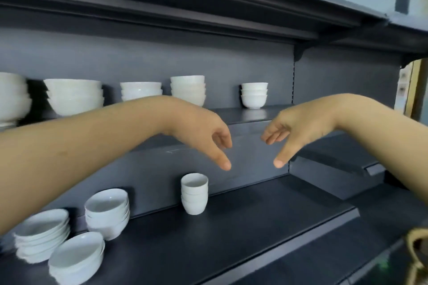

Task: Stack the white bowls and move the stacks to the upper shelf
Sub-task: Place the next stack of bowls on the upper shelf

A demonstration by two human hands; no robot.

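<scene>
Left hand: the left hand [203,132] hangs from a bent wrist in front of the shelves, fingers loosely spread and pointing down, holding nothing.
Right hand: the right hand [298,129] mirrors it, relaxed and empty, thumb tip near the left thumb tip but apart.
Upper shelf: dark matte upper shelf [245,114], flat, with a smooth back panel behind it.
Stacks up top: five white stacks in a row; a big stack [12,97] cut off at the left edge, a wide stack [74,96], a low stack [140,90], a taller stack [188,89], and a small stack [254,95] of three round bowls furthest right, just behind the hands.
Lower shelf: same dark, slightly grainy lower shelf [254,220].
Stacks below: glossy cups [194,193] nested upright by the back panel; deep bowls [107,211] to their left; shallow dishes [42,233] and oval dishes [76,257] at the front left.
Finish: all the crockery is smooth, shiny white glaze.
</scene>
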